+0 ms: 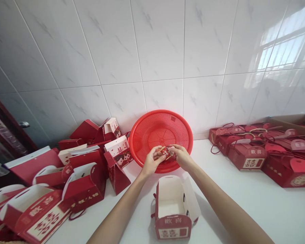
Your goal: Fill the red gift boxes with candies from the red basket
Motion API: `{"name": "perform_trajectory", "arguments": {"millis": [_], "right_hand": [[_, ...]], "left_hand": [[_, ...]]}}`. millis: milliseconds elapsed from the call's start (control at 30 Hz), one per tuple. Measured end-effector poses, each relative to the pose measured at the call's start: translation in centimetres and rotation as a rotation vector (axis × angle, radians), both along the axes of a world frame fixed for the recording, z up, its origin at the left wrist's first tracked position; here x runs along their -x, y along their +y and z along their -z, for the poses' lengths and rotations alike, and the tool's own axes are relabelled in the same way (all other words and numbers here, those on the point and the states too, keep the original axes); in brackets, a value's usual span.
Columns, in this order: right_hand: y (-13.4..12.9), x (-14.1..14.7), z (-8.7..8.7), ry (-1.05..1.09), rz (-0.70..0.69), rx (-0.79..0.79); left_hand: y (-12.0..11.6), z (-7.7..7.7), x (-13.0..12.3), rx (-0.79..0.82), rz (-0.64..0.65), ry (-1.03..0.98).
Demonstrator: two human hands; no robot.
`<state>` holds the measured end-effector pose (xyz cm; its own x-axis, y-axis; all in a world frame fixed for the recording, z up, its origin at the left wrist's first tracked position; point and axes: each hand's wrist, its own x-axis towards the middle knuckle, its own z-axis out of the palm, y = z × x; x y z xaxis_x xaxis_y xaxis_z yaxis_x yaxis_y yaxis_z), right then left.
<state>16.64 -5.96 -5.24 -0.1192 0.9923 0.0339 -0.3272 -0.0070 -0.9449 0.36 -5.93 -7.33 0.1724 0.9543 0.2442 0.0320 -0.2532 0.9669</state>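
Note:
Over the near rim of a red plastic colander [139, 125], both my hands are close together. Small wrapped candies [167, 153] in red and gold wrappers show between them. My left hand [153, 160] has its fingers curled on the candies from the left. From the right, my right hand [182, 156] pinches at the same bunch; its fingertips are partly hidden. Just below my wrists stands an open red gift box [173, 223] with a white inside, its lid flap folded out to the right. Its visible inside holds nothing.
Several open red gift boxes [83, 183] crowd the left side of the white table [213, 203]. Closed red boxes [251, 157] with cord handles stand in rows at the right, near a cardboard carton [284, 119]. A tiled wall [162, 51] rises behind the colander.

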Motion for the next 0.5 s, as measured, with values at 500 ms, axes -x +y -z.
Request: {"name": "perform_trajectory", "arguments": {"millis": [500], "right_hand": [[0.1,-0.1,0.8,0.167,0.007,0.09]], "left_hand": [[0.5,1.3,-0.1,-0.106,0.007,0.289]]}}
